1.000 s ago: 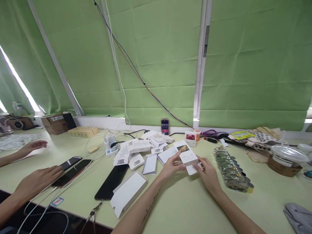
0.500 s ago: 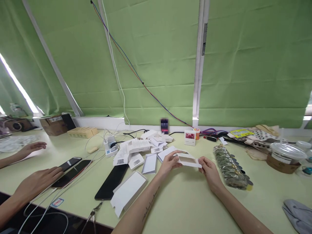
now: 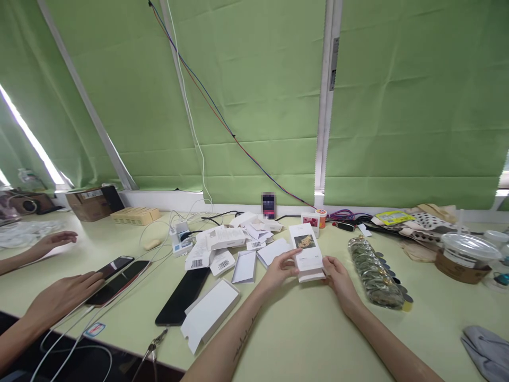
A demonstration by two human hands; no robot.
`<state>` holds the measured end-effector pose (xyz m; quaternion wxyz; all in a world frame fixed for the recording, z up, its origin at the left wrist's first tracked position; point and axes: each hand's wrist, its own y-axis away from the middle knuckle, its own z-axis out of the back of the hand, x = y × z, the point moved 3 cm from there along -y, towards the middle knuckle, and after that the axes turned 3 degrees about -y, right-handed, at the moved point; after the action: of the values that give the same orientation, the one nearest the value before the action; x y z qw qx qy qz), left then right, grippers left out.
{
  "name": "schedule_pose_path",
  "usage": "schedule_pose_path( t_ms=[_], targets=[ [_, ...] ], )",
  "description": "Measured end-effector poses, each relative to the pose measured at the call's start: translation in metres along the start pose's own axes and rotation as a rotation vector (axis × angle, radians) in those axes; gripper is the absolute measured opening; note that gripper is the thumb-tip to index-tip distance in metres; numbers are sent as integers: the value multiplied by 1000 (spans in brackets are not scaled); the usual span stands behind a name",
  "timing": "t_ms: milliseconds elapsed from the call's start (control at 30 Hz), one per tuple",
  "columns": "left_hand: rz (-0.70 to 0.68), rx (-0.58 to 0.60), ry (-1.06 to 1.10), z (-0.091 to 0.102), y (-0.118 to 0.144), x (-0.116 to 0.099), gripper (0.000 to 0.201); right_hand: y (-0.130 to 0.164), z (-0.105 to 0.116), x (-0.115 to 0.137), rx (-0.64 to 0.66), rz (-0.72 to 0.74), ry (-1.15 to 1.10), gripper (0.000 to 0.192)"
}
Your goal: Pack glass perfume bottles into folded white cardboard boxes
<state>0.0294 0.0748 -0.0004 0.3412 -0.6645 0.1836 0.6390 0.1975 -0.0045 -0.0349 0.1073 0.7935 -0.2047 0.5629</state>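
Step in hand, as judged: handling the near end of the white box, held right of the large black phone. Left hand grips its left edge; right hand, its near right corner. Next move calls for steady support.

No wording is legible. The box between the left hand and right hand bears small print below its picture, unreadable. Left of the left hand, cartons show barcodes, digits unreadable. Right of the right hand, the cup carries an unreadable label.
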Motion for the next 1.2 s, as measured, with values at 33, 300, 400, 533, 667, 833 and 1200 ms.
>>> schedule_pose_path(
  t_ms=[33, 300, 400, 533, 667, 833, 1200],
  targets=[
    [-21, -4, -26, -1, 0, 0, 56, 0, -1, 1, 25, 14, 31, 40],
    [-18, -278, -16, -2, 0, 13, 82, 1, -9, 3, 126, 111, 152, 43],
    [-16, -211, 6, -8, 0, 12, 48, 0, -8, 0, 120, 126, 168, 43],
    [-124, -155, 66, -10, 3, -5, 37, -1, -6, -2, 149, 119, 193, 45],
    [-246, -300, 26, 2, 8, -21, 33, 3, -13, 4, 260, 131, 225, 44],
    [-593, -446, -405, 12, 21, -30, 15, 16, -15, 33, 240, 508, 314, 40],
    [-1087, -17, -1109, -10, 40, -40, 15, 27, -17, 42, 72, 690, 133, 35]
  ],
)
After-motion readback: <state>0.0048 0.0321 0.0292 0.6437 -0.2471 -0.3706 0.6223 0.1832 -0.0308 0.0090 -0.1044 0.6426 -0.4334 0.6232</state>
